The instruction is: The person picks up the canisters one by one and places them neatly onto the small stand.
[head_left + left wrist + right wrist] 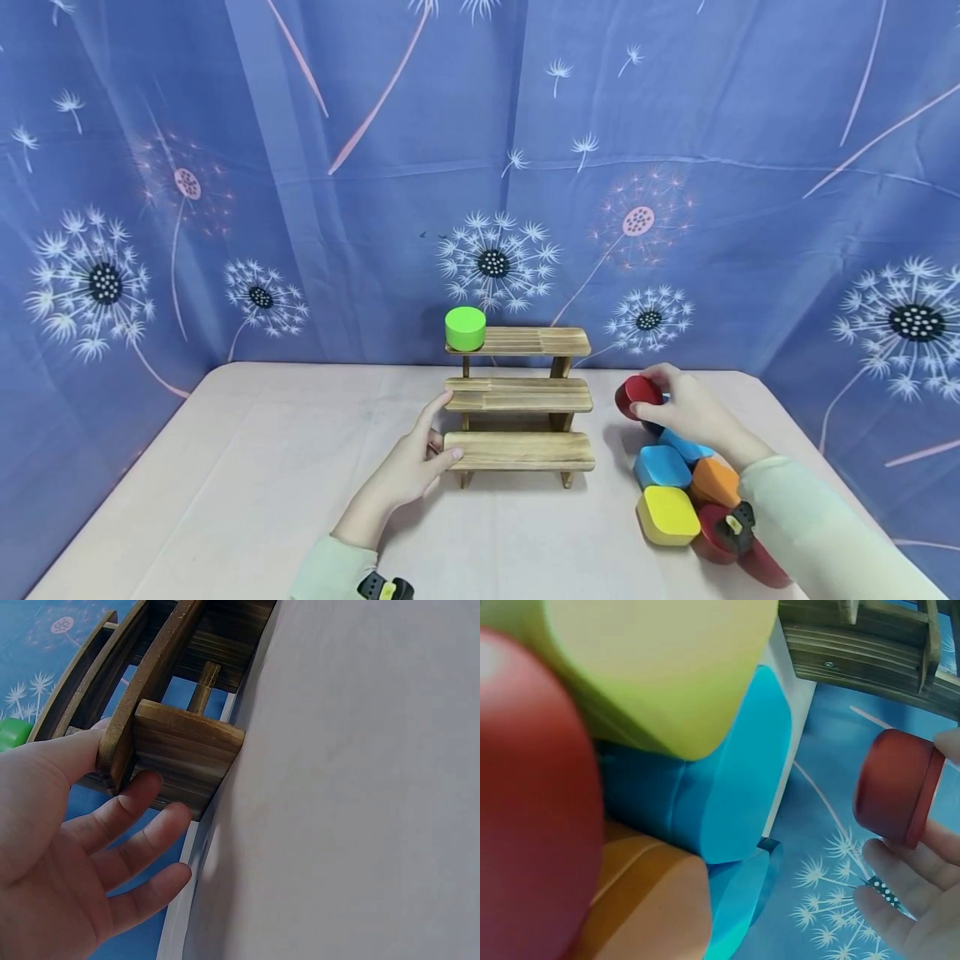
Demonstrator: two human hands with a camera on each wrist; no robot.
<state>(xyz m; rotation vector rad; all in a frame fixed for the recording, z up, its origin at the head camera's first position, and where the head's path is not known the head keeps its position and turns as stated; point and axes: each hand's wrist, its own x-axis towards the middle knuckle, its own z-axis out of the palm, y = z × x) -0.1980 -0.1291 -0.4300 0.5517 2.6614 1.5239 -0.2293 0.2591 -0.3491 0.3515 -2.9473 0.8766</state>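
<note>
A three-tier wooden stand (517, 452) stands on the table. My left hand (408, 468) is at its left end, the thumb touching the bottom tier and the forefinger reaching to the middle tier. In the left wrist view the other fingers of that hand (82, 862) are spread loosely beside the stand. On the left of the top tier sits a green round tin (466, 329). To the right of the stand, my right hand (693, 408) holds a red round tin (636, 398) between thumb and fingers, tilted in the right wrist view.
Below my right hand lies a cluster of tins: light blue (663, 467), yellow (668, 516), orange (715, 482) and dark red (712, 533). A blue cloth with dandelion prints (360, 250) hangs behind the pale table (247, 483).
</note>
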